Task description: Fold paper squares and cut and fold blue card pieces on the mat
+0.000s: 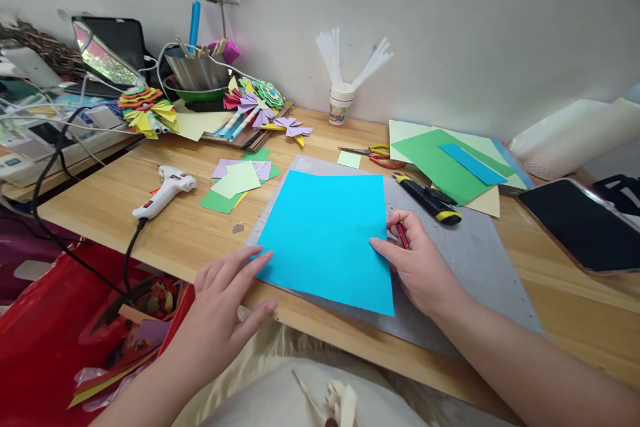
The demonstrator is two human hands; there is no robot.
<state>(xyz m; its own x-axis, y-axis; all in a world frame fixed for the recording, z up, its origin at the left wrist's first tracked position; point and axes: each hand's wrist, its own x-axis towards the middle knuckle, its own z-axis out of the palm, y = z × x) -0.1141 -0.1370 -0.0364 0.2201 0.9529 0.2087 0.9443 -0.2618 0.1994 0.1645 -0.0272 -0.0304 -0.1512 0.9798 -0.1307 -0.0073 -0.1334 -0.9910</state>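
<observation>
Wooden desk (100, 227) against a white wall (475, 27); blue sheet (325, 240) lies flat on a grey mat (485, 267), used as landmark below. Right hand (420, 267) at the sheet's right edge: fingers curled closed around a slim red tool (403, 235), thumb on the sheet; can't tell if it also pinches the paper. Left hand (230, 300) at the sheet's near left edge: fingers loosely spread, nothing grasped, fingertips on the paper.

Just right of the sheet's far corner: yellow-black cutter (430, 200) on the mat. Beyond the sheet: scissors (375, 152), pale green square (349, 159), then paper cup (339, 110) with white strips (329, 57). Left of it: paper scraps (240, 181), farther out white glue gun (163, 197). Far right of it: coloured paper stack (425, 157), phone (583, 223).
</observation>
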